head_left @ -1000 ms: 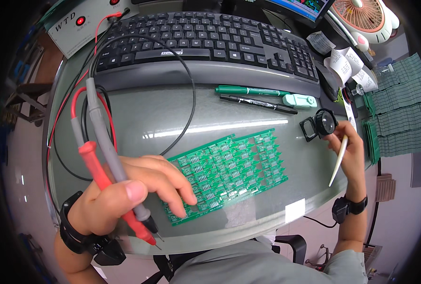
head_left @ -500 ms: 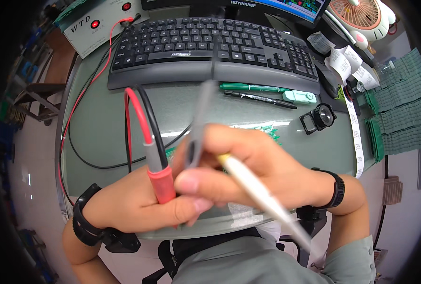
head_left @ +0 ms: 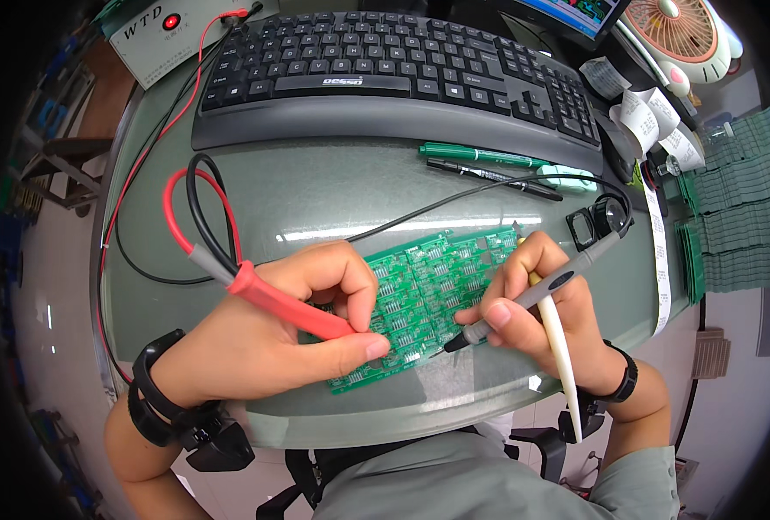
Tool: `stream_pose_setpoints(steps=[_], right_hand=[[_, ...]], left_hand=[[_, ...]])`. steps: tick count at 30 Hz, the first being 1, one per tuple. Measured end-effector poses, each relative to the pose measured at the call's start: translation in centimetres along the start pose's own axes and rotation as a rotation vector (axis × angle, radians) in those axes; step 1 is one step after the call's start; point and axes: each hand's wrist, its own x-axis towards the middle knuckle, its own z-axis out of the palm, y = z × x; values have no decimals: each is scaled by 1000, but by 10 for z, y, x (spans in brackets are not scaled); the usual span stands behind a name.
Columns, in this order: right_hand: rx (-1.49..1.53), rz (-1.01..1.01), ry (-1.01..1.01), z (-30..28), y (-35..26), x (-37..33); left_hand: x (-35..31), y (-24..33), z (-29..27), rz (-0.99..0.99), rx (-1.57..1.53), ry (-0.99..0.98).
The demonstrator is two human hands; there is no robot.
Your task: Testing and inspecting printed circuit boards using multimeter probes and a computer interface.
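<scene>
My left hand (head_left: 268, 360) is closed round a red-handled test probe (head_left: 285, 305), whose red and black leads loop up from a grey sleeve. Its tip is hidden by my fingers, over the left part of a green circuit board panel (head_left: 433, 290). In my right hand (head_left: 524, 329) is a grey test probe (head_left: 548, 290) with a black lead; its dark pointed tip reaches the panel's near edge. The same hand also grips a cream tapered stick (head_left: 561, 355), crossing the probe and slanting toward me. Rows of small boards with white markings make up the panel.
Beyond the panel lie a black keyboard (head_left: 385, 121), a green marker (head_left: 480, 156), a black pen (head_left: 489, 178) and a black magnifier (head_left: 597, 224). A grey instrument box (head_left: 173, 48) stands back left. Stacked green boards (head_left: 744, 199) and a paper strip (head_left: 656, 260) are at right.
My hands have moved apart, uncovering the circuit board panel. The grey probe has swung from pointing up to slanting down onto the panel, and the red probe now leans right.
</scene>
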Motion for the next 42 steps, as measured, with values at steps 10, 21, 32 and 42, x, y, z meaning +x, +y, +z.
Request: stream_pose_setpoints(steps=[10, 21, 32, 42], right_hand=[[-38, -59, -8, 5, 8, -2], [-96, -166, -2, 7, 11, -2], [-122, -179, -14, 7, 10, -4], [-97, -192, 6, 10, 9, -5]], left_hand=[[-1, -5, 2, 30, 74, -1], [0, -4, 3, 35, 60, 4], [-1, -1, 7, 74, 131, 11], [-1, -1, 7, 63, 140, 1]])
